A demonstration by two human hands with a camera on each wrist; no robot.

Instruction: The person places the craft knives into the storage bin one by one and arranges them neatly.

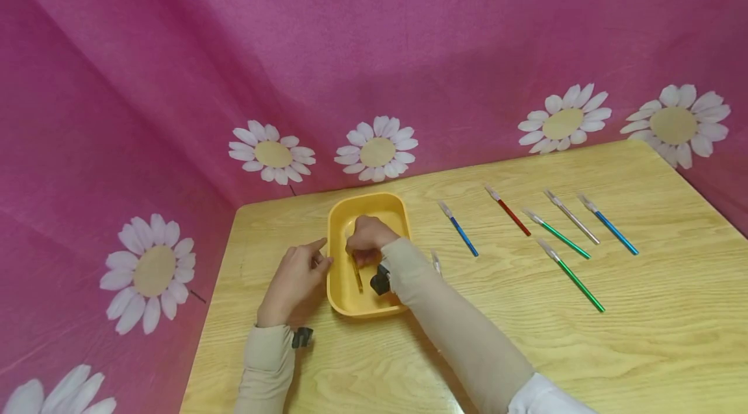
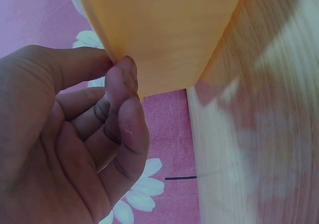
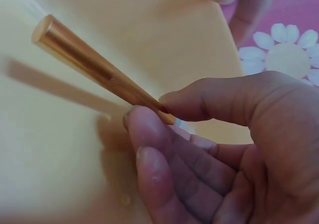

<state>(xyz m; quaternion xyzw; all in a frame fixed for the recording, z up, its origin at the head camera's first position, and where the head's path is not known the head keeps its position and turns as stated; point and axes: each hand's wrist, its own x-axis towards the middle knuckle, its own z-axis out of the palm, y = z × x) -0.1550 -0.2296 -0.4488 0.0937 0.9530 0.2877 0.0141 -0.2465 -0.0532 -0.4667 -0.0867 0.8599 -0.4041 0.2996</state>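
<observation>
A yellow plastic tray (image 1: 339, 300) sits on the table, left of centre. Inside it my right hand (image 1: 369, 239) pinches a gold craft knife (image 3: 94, 59) between thumb and fingertips. The knife's gold handle slants up off the tray floor in the right wrist view; fingers mostly hide its clear-capped end. At the tray's left side, my left hand (image 1: 295, 278) holds the rim between thumb and index finger, the other fingers curled below, as the left wrist view shows.
Right of the tray lie capped craft knives: blue (image 1: 461, 232), red (image 1: 514, 216), silver (image 1: 575, 219), another blue (image 1: 613, 229), and green ones (image 1: 578, 284). My right forearm partly covers another knife (image 1: 436, 263). A pink flowered cloth (image 1: 467, 44) hangs behind the wooden table (image 1: 514, 342).
</observation>
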